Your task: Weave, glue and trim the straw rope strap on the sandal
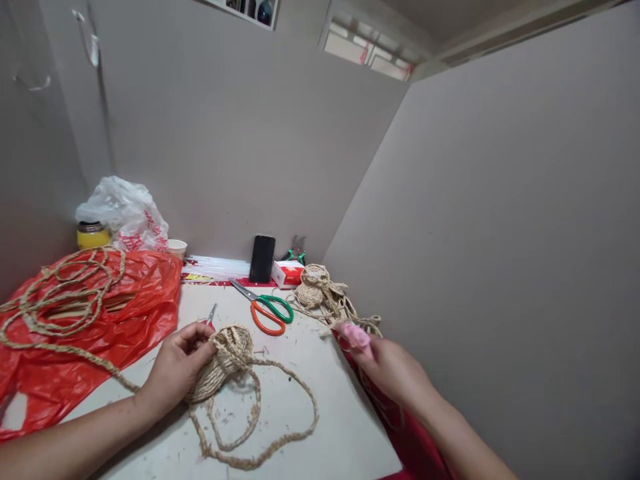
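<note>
Where the white table (pixel 320 400) meets the grey corner walls, its left part is covered by a red plastic bag (pixel 125 320) w/ a loose coil of thick rope (pixel 65 293) on top. Behind that bag, at the wall: white plastic bag (pixel 125 210), yellow jar (pixel 93 235), paper cup (pixel 177 247).

Table ctr, near side: half-wound rope basket (pixel 227 357), lying on its side. Its free rope tail (pixel 280 433) loops over the table toward the viewer. Left hand (pixel 173 373) rests on the basket's left side; grip partly closed, thumb & fingers curled against the weave near the rim, holding it. Right hand (pixel 395 373) is at the table's right edge, apart from the basket; grip pressed together, pinching a small pink item (pixel 356 335), type cannot be told. Just beyond it: bundle of small woven rope pieces (pixel 317 287).

Btwn both hands, further back: scissors (pixel 267 308), one handle green, one orange, blades shut. Black phone (pixel 263 259) leans upright on the wall, w/ a red-white box (pixel 289 272) just beside it, right. Small red-handled tool (pixel 211 315) lies just beyond the left-hand fingertips.
</note>
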Demonstrator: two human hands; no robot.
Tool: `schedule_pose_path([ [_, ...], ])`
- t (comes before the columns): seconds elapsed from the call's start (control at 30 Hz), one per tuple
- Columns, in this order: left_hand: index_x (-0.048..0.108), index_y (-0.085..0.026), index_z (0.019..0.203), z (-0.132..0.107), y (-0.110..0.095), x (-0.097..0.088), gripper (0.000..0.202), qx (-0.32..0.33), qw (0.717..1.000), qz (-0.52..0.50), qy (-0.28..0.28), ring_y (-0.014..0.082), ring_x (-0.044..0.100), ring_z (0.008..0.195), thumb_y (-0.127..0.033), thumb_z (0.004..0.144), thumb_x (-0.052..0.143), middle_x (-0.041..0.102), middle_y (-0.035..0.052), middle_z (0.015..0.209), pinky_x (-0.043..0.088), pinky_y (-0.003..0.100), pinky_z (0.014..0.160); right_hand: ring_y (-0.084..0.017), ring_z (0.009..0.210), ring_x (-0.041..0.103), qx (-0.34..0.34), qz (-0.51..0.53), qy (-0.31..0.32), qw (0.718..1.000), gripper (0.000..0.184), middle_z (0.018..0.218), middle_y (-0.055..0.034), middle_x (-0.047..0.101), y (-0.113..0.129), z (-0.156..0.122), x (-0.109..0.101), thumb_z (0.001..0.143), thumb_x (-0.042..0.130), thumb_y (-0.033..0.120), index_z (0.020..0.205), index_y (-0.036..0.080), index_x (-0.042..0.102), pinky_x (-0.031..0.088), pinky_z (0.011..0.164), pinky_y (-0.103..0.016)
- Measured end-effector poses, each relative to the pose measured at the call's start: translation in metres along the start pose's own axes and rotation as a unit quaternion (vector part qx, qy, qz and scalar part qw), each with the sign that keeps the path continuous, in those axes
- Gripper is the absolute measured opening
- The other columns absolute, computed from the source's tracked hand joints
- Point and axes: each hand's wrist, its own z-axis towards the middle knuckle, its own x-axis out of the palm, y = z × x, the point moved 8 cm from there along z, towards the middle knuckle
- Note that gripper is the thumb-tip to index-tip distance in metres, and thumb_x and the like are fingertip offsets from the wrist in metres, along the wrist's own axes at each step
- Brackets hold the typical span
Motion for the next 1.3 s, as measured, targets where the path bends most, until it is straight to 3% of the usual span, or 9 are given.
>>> schedule_pose_path([
  [0.27, 0.061, -0.016, 0.074, -0.006, -0.007, 0.002, 0.022, 0.022, 1.000, 0.015, 0.013, 0.0104, 0.041, 0.055, -0.037, 0.069, 0.067, 0.051, -0.0040, 0.059, 0.033, 0.020, 0.052, -0.027, 0.073, 0.070, -0.056, -0.125, 0.125, 0.983, 0.017, 0.084, -0.0135, 0.074, 0.021, -0.030, 0.029, 0.086, 0.046, 0.022, 0.090, 0.018, 0.062, 0.037, 0.057, -0.028],
  [0.47, 0.062, -0.016, 0.072, -0.005, -0.006, 0.003, 0.022, 0.033, 0.999, 0.008, 0.024, 0.0110, 0.042, 0.056, -0.038, 0.070, 0.067, 0.051, -0.0034, 0.060, 0.033, 0.020, 0.053, -0.027, 0.076, 0.071, -0.083, -0.090, 0.185, 0.975, 0.017, 0.086, -0.0090, 0.075, 0.009, -0.074, 0.032, 0.079, 0.049, 0.018, 0.088, 0.022, 0.064, 0.045, 0.061, -0.027],
  [0.53, 0.063, -0.016, 0.072, -0.005, -0.007, 0.003, 0.022, 0.037, 0.999, 0.004, 0.022, 0.0110, 0.042, 0.055, -0.037, 0.069, 0.067, 0.051, -0.0035, 0.059, 0.033, 0.020, 0.053, -0.024, 0.073, 0.070, -0.068, -0.017, 0.165, 0.984, 0.018, 0.085, -0.0064, 0.075, 0.005, -0.078, 0.021, 0.082, 0.046, 0.023, 0.086, 0.024, 0.064, 0.047, 0.061, -0.027],
  [0.67, 0.063, -0.016, 0.071, -0.007, -0.008, 0.002, 0.021, 0.035, 0.999, -0.012, 0.012, 0.0111, 0.044, 0.054, -0.036, 0.067, 0.069, 0.053, -0.0034, 0.058, 0.033, 0.021, 0.053, -0.024, 0.077, 0.068, -0.039, 0.170, 0.036, 0.984, 0.031, 0.081, -0.0066, 0.073, 0.015, -0.070, -0.018, 0.084, 0.047, 0.040, 0.096, 0.021, 0.068, 0.052, 0.065, -0.026],
  [0.77, 0.064, -0.016, 0.071, -0.008, -0.008, 0.001, 0.020, 0.031, 0.999, -0.031, 0.004, 0.0113, 0.045, 0.054, -0.034, 0.066, 0.069, 0.054, -0.0031, 0.057, 0.034, 0.021, 0.052, -0.022, 0.064, 0.066, -0.017, 0.259, 0.029, 0.965, 0.045, 0.075, -0.0048, 0.072, 0.041, -0.067, -0.026, 0.082, 0.054, 0.047, 0.114, 0.018, 0.066, 0.052, 0.055, -0.026],
  [0.87, 0.064, -0.016, 0.070, -0.007, -0.006, 0.001, 0.018, 0.029, 0.999, -0.038, -0.002, 0.0108, 0.045, 0.053, -0.033, 0.065, 0.069, 0.054, -0.0036, 0.056, 0.034, 0.021, 0.052, -0.019, 0.052, 0.061, -0.038, 0.312, 0.022, 0.949, 0.036, 0.059, -0.0021, 0.068, 0.078, -0.072, -0.027, 0.077, 0.061, 0.050, 0.096, 0.021, 0.074, 0.050, 0.048, -0.025],
  [0.97, 0.064, -0.015, 0.071, -0.007, -0.006, 0.001, 0.016, 0.028, 0.999, -0.041, -0.005, 0.0103, 0.044, 0.053, -0.030, 0.065, 0.067, 0.053, -0.0038, 0.057, 0.033, 0.020, 0.052, -0.021, 0.062, 0.064, -0.091, 0.379, -0.004, 0.921, 0.033, 0.068, -0.0038, 0.070, 0.117, -0.084, -0.028, 0.077, 0.062, 0.051, 0.090, 0.023, 0.074, 0.054, 0.057, -0.026],
  [1.1, 0.064, -0.015, 0.071, -0.007, -0.009, 0.001, 0.014, 0.032, 0.999, -0.042, -0.009, 0.0107, 0.046, 0.056, -0.028, 0.065, 0.067, 0.056, -0.0028, 0.060, 0.035, 0.021, 0.055, -0.019, 0.060, 0.062, -0.128, 0.425, 0.043, 0.895, 0.032, 0.069, -0.0036, 0.067, 0.163, -0.099, -0.005, 0.083, 0.057, 0.046, 0.101, 0.022, 0.070, 0.054, 0.056, -0.026],
  [1.3, 0.064, -0.015, 0.067, -0.002, -0.004, 0.002, 0.015, 0.010, 0.998, -0.061, -0.024, 0.0101, 0.044, 0.052, -0.029, 0.062, 0.068, 0.053, -0.0037, 0.055, 0.034, 0.021, 0.052, -0.015, 0.050, 0.053, -0.221, 0.405, 0.078, 0.884, 0.024, 0.060, -0.0018, 0.057, 0.211, -0.107, 0.039, 0.084, 0.055, 0.040, 0.076, 0.019, 0.064, 0.047, 0.049, -0.023],
])
